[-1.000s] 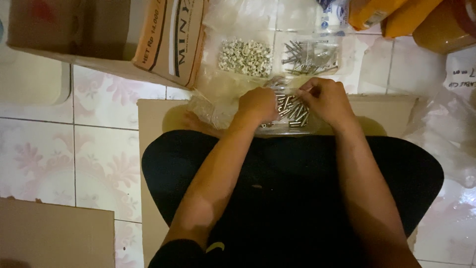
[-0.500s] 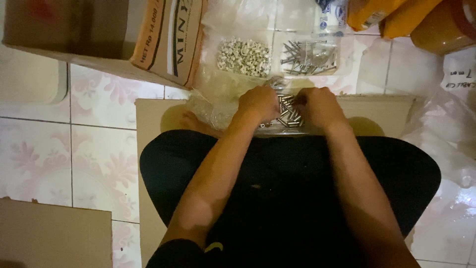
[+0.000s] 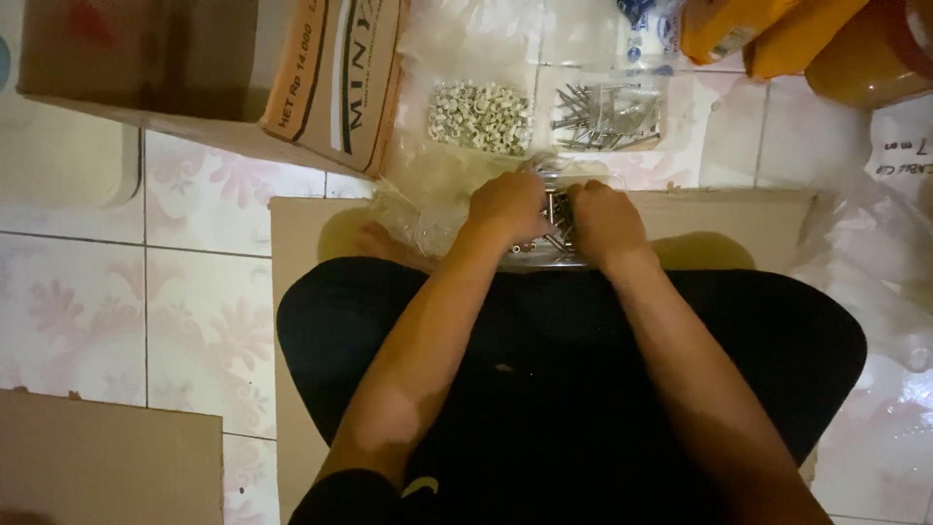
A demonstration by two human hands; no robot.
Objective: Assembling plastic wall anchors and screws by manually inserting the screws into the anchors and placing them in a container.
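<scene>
Hands meet at the knees: the left hand [image 3: 507, 209] and right hand [image 3: 604, 219] both pinch a small clear packet of nails [image 3: 556, 226], held close over the cardboard sheet [image 3: 301, 233], likely so strays land there. Beyond lie a heap of white clips [image 3: 480, 116] and loose nails [image 3: 604, 119] on clear plastic, within reach; a cardboard box [image 3: 224, 73] stands farther left.

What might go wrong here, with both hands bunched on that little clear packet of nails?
The left hand and right hand pinch a thin clear packet of nails; the points may well pierce the plastic or prick a finger. If it tips, nails could scatter over the cardboard sheet and mix with the pile of white clips.
</scene>
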